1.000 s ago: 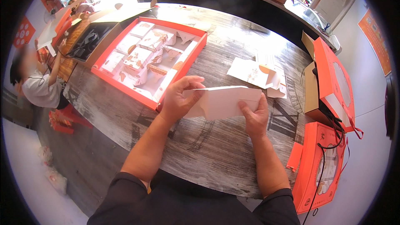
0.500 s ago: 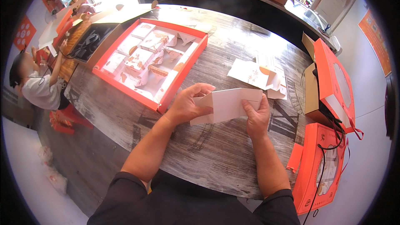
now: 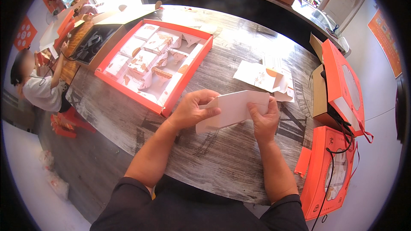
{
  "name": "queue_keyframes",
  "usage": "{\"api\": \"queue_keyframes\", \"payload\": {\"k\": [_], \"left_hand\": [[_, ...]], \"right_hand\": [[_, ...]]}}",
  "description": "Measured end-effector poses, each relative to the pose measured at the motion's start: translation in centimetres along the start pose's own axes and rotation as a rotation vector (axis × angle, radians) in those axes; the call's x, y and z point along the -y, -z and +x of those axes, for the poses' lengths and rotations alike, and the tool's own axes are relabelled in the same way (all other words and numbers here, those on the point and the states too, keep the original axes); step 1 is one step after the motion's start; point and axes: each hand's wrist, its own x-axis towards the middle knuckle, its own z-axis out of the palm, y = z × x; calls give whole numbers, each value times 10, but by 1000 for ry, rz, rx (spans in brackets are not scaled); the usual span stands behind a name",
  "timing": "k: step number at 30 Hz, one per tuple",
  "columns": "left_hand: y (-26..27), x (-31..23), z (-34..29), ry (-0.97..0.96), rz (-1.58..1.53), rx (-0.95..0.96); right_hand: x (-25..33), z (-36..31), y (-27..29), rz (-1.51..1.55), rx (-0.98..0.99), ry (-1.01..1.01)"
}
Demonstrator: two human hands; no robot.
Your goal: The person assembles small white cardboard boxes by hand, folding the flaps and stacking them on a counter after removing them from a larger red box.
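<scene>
Between my two hands is a folded piece of white cardboard (image 3: 233, 108), held just above the near middle of the table. My left hand (image 3: 192, 110) pinches its left end, thumb on the near face and fingers behind. At the right end, my right hand (image 3: 264, 119) grips it with the thumb pressed on its face. Beyond my left hand lies a large red tray box (image 3: 171, 98) with several small printed white boxes (image 3: 142, 61) inside. Flat printed white carton pieces (image 3: 257, 75) lie farther off, past my right hand.
Red gift boxes with windows (image 3: 349, 90) stand along the right edge, a black cable (image 3: 332, 167) trailing over them. An orange-red strip (image 3: 302, 161) lies beside them. An open brown carton (image 3: 96, 45) is at the far left. Left of the table, a person (image 3: 40, 90) handles boxes.
The left part of the white cardboard has turned, so its fold looks flatter. My left thumb has shifted slightly across it. The person at left has moved a little.
</scene>
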Motion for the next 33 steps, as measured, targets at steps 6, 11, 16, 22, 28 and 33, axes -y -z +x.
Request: {"api": "queue_keyframes", "payload": {"k": [6, 11, 16, 22, 28, 33], "left_hand": [[-4, 6, 0, -27, 89, -124], [-1, -3, -4, -22, 70, -105], [7, 1, -3, -142, 211, -75], [15, -7, 1, -264, -506, -87], [-9, 11, 2, -69, -397, -127], [-20, 9, -1, -102, -30, -390]], "right_hand": [[-1, 0, -9, -52, -8, 71], [24, 5, -9, -666, 92, 511], [18, 5, -3, -683, 199, 451], [2, 1, 0, -82, 102, -122], [-5, -7, -12, 337, 56, -276], [6, -13, -16, -230, 128, 76]]}}
